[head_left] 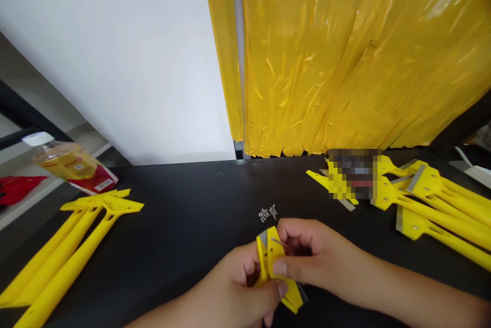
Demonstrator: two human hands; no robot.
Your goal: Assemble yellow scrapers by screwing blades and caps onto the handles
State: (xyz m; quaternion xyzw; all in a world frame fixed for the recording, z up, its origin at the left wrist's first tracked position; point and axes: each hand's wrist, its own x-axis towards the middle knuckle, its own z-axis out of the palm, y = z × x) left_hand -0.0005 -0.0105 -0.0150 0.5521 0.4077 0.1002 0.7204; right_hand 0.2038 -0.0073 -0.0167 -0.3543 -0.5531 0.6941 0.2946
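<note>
Yellow plastic scraper (273, 266) sits gripped between the person's 2 hands, just above the black tabletop (176, 246), tilted, with a grey metal blade (300, 293) showing at its lower end. Left hand (240, 279) is closed around the scraper from below, its fingers curled over the edge. Right hand (314, 256) is closed too, pressing on the scraper's head, with a thin metal screw (279, 242) showing between its fingers and the yellow plastic.

Just beyond the hands, a small cluster of silver screws (267, 212) lies on the table. Farther left lie 3 long-handled yellow scrapers (72, 246), stacked. To the right is a larger pile of yellow scrapers (433, 205), some with blades fitted, partly hidden by a pixelated patch (355, 173). Plastic bottle of yellow oil (67, 161) lies tilted at the far left, near a red item (17, 189). Crumpled yellow plastic sheeting (345, 51) hangs beyond the table beside a white wall (115, 51).
</note>
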